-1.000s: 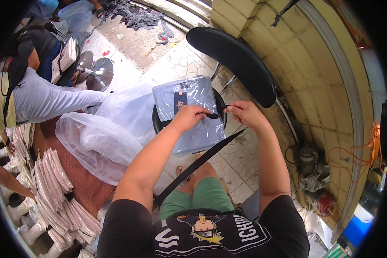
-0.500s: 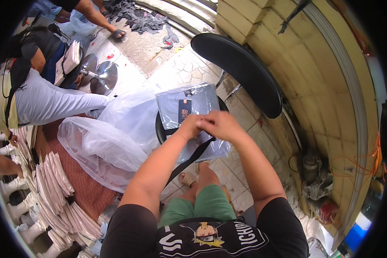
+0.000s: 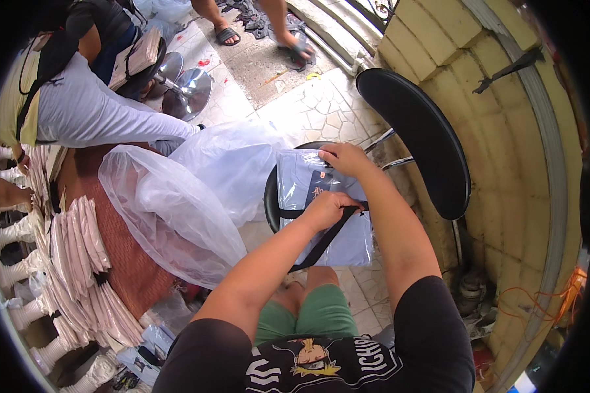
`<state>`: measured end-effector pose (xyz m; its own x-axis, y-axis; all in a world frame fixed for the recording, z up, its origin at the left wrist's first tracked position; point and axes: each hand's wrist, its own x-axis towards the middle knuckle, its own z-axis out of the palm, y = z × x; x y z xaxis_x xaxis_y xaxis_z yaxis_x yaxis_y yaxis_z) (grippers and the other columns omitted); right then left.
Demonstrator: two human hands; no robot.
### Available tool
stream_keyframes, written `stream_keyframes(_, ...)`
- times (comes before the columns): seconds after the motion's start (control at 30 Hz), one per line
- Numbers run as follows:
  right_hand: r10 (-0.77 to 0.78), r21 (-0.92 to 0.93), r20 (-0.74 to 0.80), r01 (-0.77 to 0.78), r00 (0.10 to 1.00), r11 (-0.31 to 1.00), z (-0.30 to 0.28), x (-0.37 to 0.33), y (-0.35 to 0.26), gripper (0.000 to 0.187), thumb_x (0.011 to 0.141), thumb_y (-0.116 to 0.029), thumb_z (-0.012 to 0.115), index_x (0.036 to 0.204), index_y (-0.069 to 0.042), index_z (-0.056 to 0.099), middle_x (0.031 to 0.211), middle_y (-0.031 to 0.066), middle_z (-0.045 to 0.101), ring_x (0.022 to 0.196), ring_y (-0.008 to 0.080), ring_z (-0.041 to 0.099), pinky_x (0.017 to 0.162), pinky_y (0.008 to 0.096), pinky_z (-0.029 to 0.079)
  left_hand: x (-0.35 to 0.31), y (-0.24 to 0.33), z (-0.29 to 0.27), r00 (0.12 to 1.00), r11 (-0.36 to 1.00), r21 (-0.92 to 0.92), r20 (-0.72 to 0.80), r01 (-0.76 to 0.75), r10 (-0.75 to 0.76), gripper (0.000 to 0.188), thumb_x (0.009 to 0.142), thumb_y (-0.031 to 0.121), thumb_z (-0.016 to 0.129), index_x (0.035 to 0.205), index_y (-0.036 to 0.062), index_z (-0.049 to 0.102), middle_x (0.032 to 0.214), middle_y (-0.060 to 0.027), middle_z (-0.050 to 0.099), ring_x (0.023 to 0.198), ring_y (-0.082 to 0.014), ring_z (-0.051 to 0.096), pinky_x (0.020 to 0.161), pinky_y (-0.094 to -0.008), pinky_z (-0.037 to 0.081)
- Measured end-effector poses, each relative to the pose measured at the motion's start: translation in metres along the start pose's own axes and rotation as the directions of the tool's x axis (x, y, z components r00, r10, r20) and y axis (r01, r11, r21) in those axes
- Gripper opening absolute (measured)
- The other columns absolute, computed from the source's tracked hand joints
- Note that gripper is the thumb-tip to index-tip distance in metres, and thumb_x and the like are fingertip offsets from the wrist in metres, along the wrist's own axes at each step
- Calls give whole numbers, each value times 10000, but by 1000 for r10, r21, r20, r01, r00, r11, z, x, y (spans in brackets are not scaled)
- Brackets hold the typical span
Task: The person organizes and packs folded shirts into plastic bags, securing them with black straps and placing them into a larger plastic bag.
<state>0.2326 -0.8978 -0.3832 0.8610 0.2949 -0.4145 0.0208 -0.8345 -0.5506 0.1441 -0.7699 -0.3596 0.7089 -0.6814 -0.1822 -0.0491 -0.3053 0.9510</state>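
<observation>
A bundle of folded grey-blue garments in clear plastic [image 3: 297,171] lies on a round black stool seat [image 3: 271,206] in front of me, with a dark tag showing through the wrap. Across the bundle runs a black strap [image 3: 331,237], its loose end trailing down toward my lap. My left hand [image 3: 328,209] is closed on the strap over the bundle's middle. At the bundle's far edge, my right hand [image 3: 345,159] has its fingers curled onto the plastic wrap; what lies beneath the fingers is partly hidden.
A large clear plastic bag [image 3: 170,196] spreads left of the stool. Stacks of wrapped pale packages [image 3: 78,245] stand farther left, near co-workers' hands. A black chair back [image 3: 419,141] stands at right, before a yellow wall [image 3: 511,144]. Another person's feet [image 3: 228,34] are on the far floor.
My hands were together over the strap; now the right hand has moved to the bundle's far edge while the left stays on the strap. The view has shifted, and a person's feet have moved.
</observation>
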Motion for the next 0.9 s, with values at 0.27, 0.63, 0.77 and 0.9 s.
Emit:
stream_keyframes(0.27, 41, 74, -680, 13, 732, 997, -7, -88, -13, 291, 844, -247, 533, 1050, -51, 591, 1091, 139, 578, 1047, 283, 524, 861, 358, 409, 1, -10, 2, 998, 994, -99, -30, 49, -53, 142, 784, 154, 620, 905, 119, 684, 859, -118, 649, 781, -241, 629, 715, -282, 469)
stream_keyframes(0.63, 531, 550, -437, -251, 726, 796, 59, -174, -15, 242, 705, -146, 684, 919, -39, 644, 749, 82, 642, 665, 128, 584, 614, 270, 457, 3, -13, 12, 998, 988, -141, -14, 63, -66, 162, 788, 160, 642, 928, 89, 679, 833, -53, 674, 729, -93, 600, 674, -229, 461)
stream_keyframes(0.77, 557, 648, -410, -199, 722, 735, 48, -174, -5, 166, 774, -132, 632, 901, -26, 630, 717, 55, 618, 567, 112, 577, 514, 256, 433, -5, -10, 6, 993, 977, -186, -39, 101, -110, 144, 797, 159, 633, 921, 105, 682, 812, -72, 671, 700, -93, 591, 657, -230, 459)
stream_keyframes(0.9, 574, 883, -224, -85, 788, 461, 41, -160, -10, 132, 870, -127, 501, 924, -26, 567, 743, 60, 595, 538, 108, 574, 454, 229, 425, -14, -8, 8, 993, 996, -80, -111, 38, -47, 173, 782, 119, 611, 942, 120, 676, 831, -112, 658, 688, -144, 613, 675, -248, 473)
